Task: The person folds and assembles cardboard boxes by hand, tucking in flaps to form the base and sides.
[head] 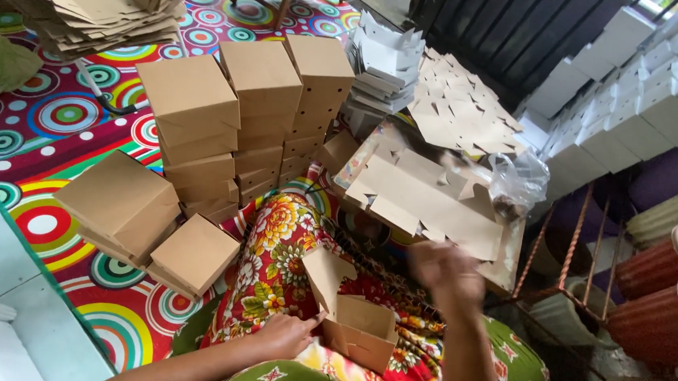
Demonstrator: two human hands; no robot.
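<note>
A half-folded brown cardboard box (pixel 357 323) rests on my lap with one flap standing up. My left hand (pixel 285 334) touches its left side at the base. My right hand (pixel 447 272) is raised and blurred just to the right of the box, below a flat die-cut cardboard blank (pixel 423 199); whether it holds anything I cannot tell. My lap is covered by floral cloth (pixel 274 249).
Stacks of finished brown boxes (pixel 242 123) stand ahead and to the left on a colourful circle-pattern mat (pixel 49 121). Flat blanks (pixel 459 104) lie ahead, white boxes (pixel 631 82) at the right, clay pots (pixel 658 300) lower right, a plastic bag (pixel 517 180).
</note>
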